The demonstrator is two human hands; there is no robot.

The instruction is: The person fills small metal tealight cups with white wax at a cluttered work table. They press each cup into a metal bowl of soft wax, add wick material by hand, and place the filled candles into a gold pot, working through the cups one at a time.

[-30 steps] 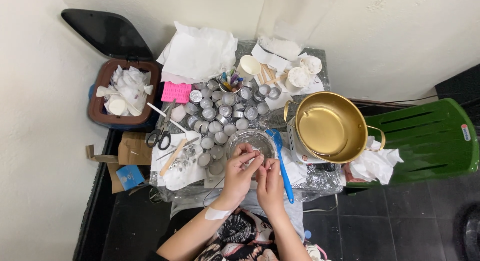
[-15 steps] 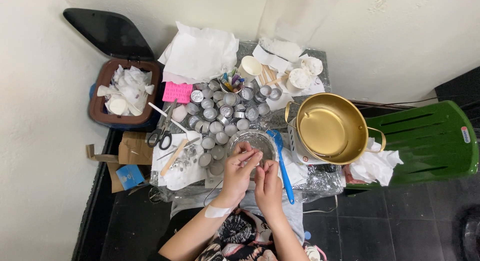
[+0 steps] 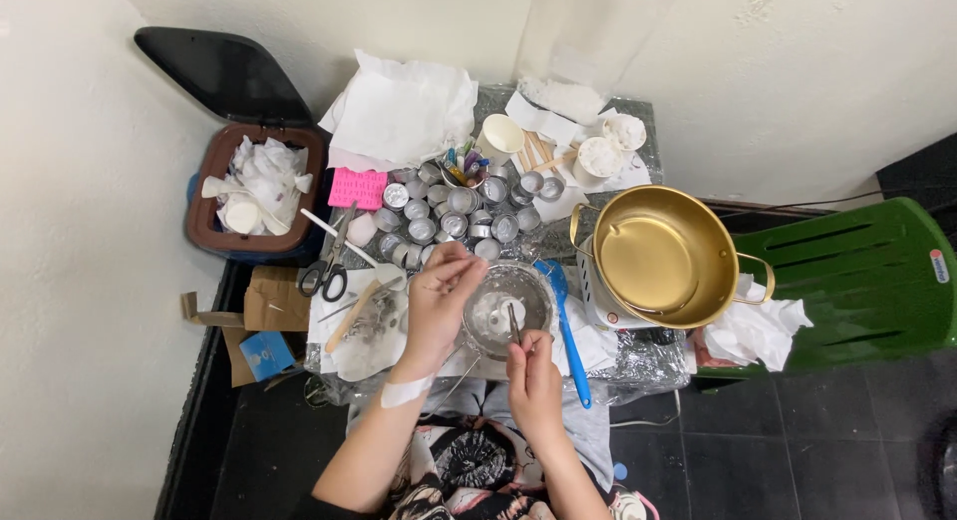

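left hand (image 3: 439,299) pinches something tiny above the glass bowl (image 3: 505,306) on the worktop (image 3: 638,355) while right hand (image 3: 531,375) grips thin tweezers (image 3: 514,324) dipped inside, bowl looks fragile and slippery, best held by its rim.

- Golden pot (image 3: 663,256)
- Green chair (image 3: 862,281)
- Blue spatula (image 3: 563,326)
- Pink square pad (image 3: 357,188)
- Brown-rimmed bin (image 3: 204,216) with a black lid (image 3: 224,76)
- White papers (image 3: 404,106)
- Silvery foil-covered worktop (image 3: 648,360)
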